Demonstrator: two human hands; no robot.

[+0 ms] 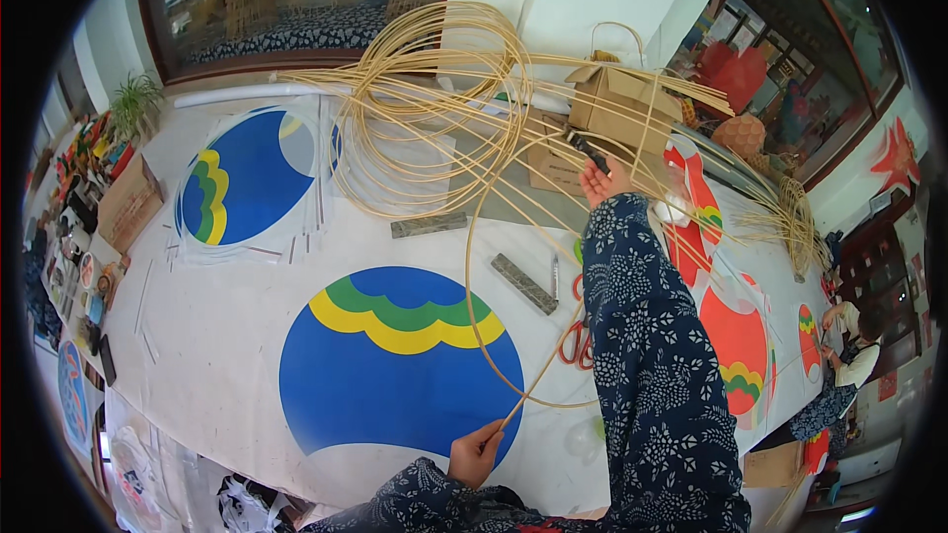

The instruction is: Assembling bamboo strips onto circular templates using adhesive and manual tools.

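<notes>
My left hand (476, 454) is closed in a pinch on the end of a thin bamboo strip (538, 382), over the lower right of a large blue cut-out (395, 385) with green and yellow scalloped bands. The strip bends in a wide loop across the cut-out. Farther off, my right arm is stretched out and my right hand (604, 181) is closed on a black hand-held tool (587, 145), whose exact kind I cannot make out. This tool is over cardboard, amid bamboo strips. A big coil of bamboo strips (434, 104) lies beyond the hands.
Two grey stone bars (523, 283) and a marker (555, 276) lie mid-table. Red-handled scissors (575, 345) are partly hidden by my right sleeve. Blue cut-outs (262, 178) are stacked at left, red ones (731, 336) at right. A cardboard box (622, 104) stands behind; another person (851, 355) works far right.
</notes>
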